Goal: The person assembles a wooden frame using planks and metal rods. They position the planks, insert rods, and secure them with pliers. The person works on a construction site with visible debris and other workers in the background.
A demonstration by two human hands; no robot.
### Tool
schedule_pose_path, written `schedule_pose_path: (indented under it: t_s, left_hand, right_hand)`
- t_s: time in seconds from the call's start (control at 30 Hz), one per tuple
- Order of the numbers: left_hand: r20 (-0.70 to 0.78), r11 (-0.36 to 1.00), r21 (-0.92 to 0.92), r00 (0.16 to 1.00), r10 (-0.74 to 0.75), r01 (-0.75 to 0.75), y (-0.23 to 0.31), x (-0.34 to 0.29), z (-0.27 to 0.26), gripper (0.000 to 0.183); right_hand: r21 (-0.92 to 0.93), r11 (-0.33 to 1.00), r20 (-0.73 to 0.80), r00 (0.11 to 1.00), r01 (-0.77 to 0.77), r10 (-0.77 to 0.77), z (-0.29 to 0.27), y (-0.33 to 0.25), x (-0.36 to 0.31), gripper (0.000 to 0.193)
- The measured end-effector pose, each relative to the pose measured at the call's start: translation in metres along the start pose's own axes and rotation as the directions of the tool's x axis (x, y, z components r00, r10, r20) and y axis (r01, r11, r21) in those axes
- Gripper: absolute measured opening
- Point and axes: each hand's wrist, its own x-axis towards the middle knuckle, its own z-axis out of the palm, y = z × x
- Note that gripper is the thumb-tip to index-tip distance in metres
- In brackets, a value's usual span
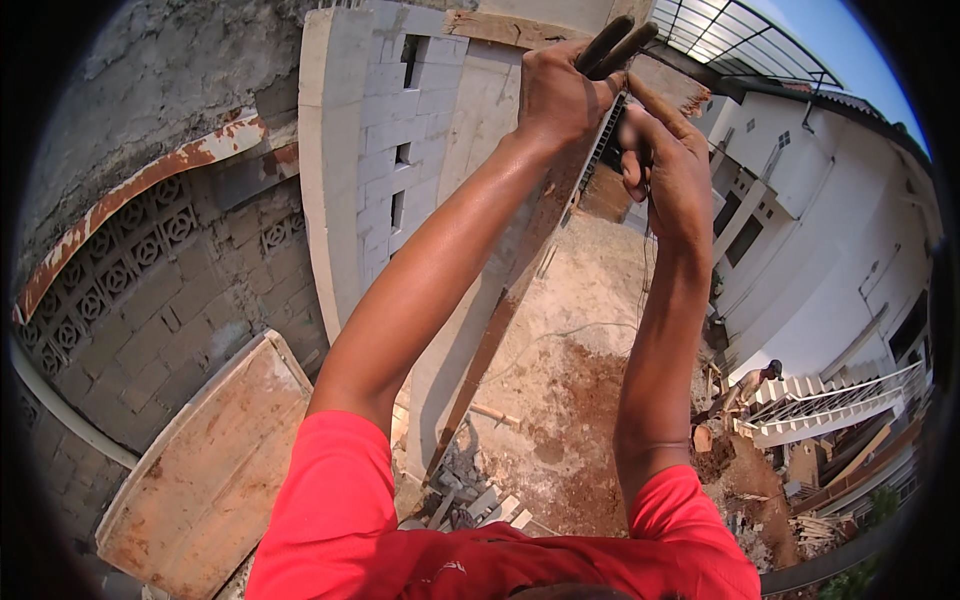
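Observation:
Both my arms reach up to the top of a tall upright board. In my left hand is a pliers-like tool, its two dark handles sticking out past the fingers; its head is hidden. My right hand is close beside it, fingers curled in a pinch, the index finger stretched toward the tool. A thin dark wire hangs down from the right hand. Between the hands runs a narrow dark slotted strip along the board's edge.
A wooden beam crosses the white block wall. A stained board leans at left by a rusty ledge. Below lie rubble and bare soil. Another person works near white stairs at right.

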Motion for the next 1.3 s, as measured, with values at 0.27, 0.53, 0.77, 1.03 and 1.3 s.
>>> schedule_pose_path:
  t_s: [0.27, 0.53, 0.77, 1.03, 1.3]
  left_hand:
    - [-0.028, 0.943, -0.332, 0.998, -0.048, 0.036, 0.009, 0.003, 0.003, 0.026]
    - [-0.151, 0.992, 0.063, 0.981, 0.119, -0.110, 0.000, 0.003, 0.006, 0.030]
    - [-0.116, 0.994, 0.111, 0.993, 0.028, -0.015, 0.006, 0.001, 0.003, 0.028]
    - [-0.080, 0.991, 0.085, 0.992, -0.096, 0.103, 0.014, 0.012, -0.006, 0.024]
    - [-0.079, 0.948, 0.217, 0.972, -0.221, 0.233, 0.056, 0.058, -0.013, 0.024]
  right_hand:
    - [-0.126, 0.981, 0.110, 0.985, 0.146, -0.132, 0.007, -0.004, 0.010, 0.042]
    - [-0.816, 0.346, 0.144, 0.742, 0.463, -0.654, -0.048, -0.025, 0.077, 0.046]
    - [-0.822, 0.355, 0.296, 0.866, 0.446, -0.404, -0.056, -0.037, 0.122, 0.032]
    - [-0.853, 0.374, 0.219, 0.900, 0.364, -0.376, -0.056, -0.018, 0.124, 0.027]
    - [-0.954, 0.005, 0.258, 0.833, 0.299, -0.489, -0.030, -0.024, 0.097, 0.028]
